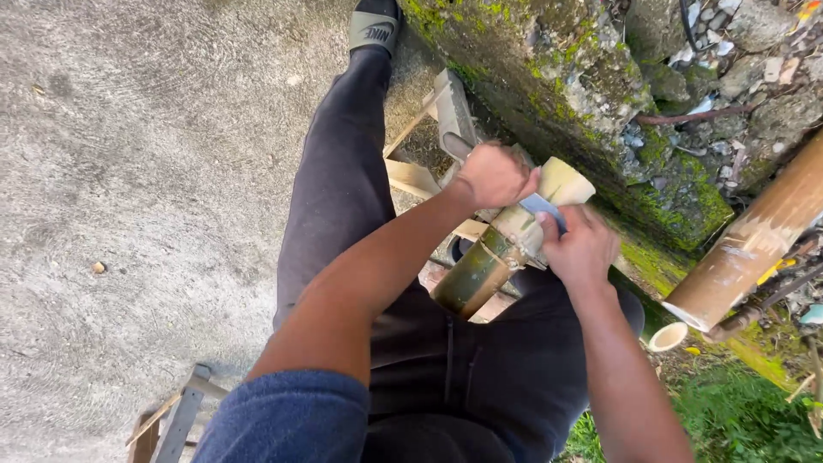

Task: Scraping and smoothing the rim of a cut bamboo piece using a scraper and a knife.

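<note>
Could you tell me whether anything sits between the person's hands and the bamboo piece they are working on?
Nothing visible does. The left hand grips a tool handle beside the bamboo piece, the right hand rests directly on it, and the blade lies against its pale cut end.

Mossy wall point(549, 77) beside concrete floor point(146, 171).
A thick bamboo pole point(754, 240) leans at right above grass point(737, 420); rubble point(737, 51) lies behind.

Seated over a concrete floor point(146, 171), the left hand point(493, 176) grips a tool handle while the right hand point(583, 249) presses the blue-grey blade point(542, 206) across a green bamboo stalk point(493, 261), its cut end point(566, 180) pointing toward the mossy stone wall point(557, 77).
</note>
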